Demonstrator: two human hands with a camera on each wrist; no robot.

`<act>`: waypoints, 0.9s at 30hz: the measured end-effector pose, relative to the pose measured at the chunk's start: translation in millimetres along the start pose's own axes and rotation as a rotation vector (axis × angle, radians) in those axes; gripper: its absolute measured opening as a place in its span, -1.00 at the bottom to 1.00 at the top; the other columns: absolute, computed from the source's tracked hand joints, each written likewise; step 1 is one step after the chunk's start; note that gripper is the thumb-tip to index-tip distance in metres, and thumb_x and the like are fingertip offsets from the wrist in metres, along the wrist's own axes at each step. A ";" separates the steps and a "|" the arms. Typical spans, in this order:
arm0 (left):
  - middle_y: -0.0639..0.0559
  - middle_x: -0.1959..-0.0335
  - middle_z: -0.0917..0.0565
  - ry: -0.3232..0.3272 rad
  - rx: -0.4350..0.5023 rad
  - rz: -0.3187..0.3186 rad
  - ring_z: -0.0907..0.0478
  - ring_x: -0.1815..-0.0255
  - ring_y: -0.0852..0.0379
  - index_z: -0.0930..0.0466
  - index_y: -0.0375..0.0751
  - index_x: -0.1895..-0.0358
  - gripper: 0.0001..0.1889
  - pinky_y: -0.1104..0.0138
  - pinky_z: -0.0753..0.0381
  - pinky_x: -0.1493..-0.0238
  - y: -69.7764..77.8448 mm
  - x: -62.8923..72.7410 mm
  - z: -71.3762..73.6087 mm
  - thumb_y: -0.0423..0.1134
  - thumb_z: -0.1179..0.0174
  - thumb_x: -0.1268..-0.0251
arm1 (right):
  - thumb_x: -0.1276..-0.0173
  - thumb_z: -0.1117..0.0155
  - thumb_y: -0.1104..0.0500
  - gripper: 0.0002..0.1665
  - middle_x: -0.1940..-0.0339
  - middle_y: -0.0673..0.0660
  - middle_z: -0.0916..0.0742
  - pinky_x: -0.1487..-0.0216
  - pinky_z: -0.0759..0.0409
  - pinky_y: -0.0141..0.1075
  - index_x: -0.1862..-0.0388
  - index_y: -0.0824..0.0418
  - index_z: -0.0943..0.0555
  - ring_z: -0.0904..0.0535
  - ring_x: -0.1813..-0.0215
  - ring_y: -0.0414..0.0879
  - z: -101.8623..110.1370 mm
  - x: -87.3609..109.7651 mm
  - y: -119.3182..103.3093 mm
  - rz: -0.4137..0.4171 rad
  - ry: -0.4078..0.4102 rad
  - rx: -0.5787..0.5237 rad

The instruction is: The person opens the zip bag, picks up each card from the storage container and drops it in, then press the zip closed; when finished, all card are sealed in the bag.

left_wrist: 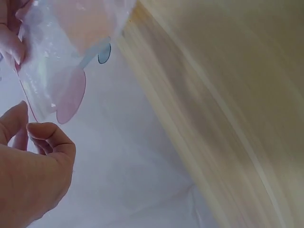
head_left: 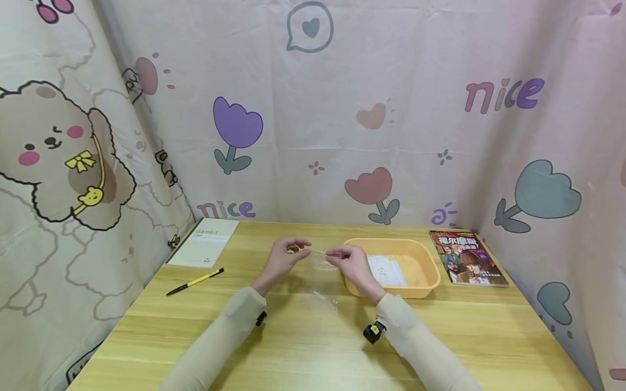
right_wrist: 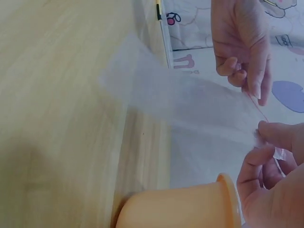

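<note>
A: Where do we have the clear bag [right_wrist: 175, 102]?

B: Between our hands, the edge with the red strip [left_wrist: 23, 88] at our fingertips and the rest hanging loosely below them. Our left hand [head_left: 288, 255] pinches one end of that edge, thumb against finger; our right hand [head_left: 353, 264] pinches it farther along.

A: What might we spoil from here?

B: The hold, first. We have only our tips on a thin margin, so a slight twist of either hand could let the slick plastic slide out.

A: And if we draw our fingers apart?

B: Too hard, and we could stretch or split the bag beside the red strip. We can't tell whether one layer or two lies under our tips, so a tug might part nothing at all.

A: Anything close enough to knock?

B: The orange tub [head_left: 421, 290], just to the right of our right fingers, with white packets [head_left: 388, 271] in it. Swinging that hand outward, we could bump its rim. The pen [head_left: 195, 281] lies well apart from our left fingers, so we'd call it safe.
</note>
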State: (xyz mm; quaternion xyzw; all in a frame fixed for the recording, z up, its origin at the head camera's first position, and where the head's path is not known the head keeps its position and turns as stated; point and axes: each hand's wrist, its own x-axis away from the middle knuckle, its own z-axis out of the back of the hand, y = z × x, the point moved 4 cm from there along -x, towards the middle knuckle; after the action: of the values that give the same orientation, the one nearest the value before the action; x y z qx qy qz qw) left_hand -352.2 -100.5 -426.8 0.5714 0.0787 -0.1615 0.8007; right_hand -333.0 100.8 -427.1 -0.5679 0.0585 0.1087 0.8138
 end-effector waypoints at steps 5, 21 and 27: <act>-0.19 0.11 -0.59 -0.023 -0.064 -0.018 -0.51 0.21 0.10 -0.73 -0.12 0.10 -0.80 0.38 -0.56 0.30 2.6 3.8 -8.2 -0.29 -0.37 -0.20 | -0.25 -0.43 0.24 -0.87 0.35 0.12 -0.78 0.42 -0.69 -0.32 0.22 0.19 -0.79 -0.60 0.42 -0.12 -2.8 1.7 4.8 -0.012 -0.009 -0.045; -0.07 0.02 -0.56 -0.093 -0.059 -0.108 -0.48 0.11 0.08 -0.74 -0.11 0.25 -0.93 0.35 -0.66 0.23 9.5 -1.3 -21.5 -0.23 -0.35 -0.25 | -0.46 -0.21 0.15 -0.68 0.05 0.32 -0.74 0.13 -0.79 -0.23 0.05 0.40 -0.70 -0.71 0.19 -0.06 -4.9 6.1 1.4 -0.059 -0.062 -0.286; -0.09 -0.13 -0.48 -0.091 -0.084 -0.125 -0.44 0.02 0.07 -0.75 -0.11 0.27 -0.94 0.35 -0.59 0.22 11.4 -4.1 -22.8 -0.24 -0.36 -0.23 | -0.35 -0.33 0.20 -0.75 0.13 0.19 -0.76 0.34 -0.69 -0.39 0.08 0.33 -0.73 -0.60 0.32 -0.18 -1.3 4.3 0.5 -0.110 -0.024 -0.240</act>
State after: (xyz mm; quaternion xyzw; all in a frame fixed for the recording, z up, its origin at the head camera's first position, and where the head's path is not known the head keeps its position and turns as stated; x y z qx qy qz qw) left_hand -350.7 -75.0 -423.0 0.5232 0.0846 -0.2337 0.8152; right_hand -328.9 100.3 -429.0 -0.6621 0.0041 0.0771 0.7455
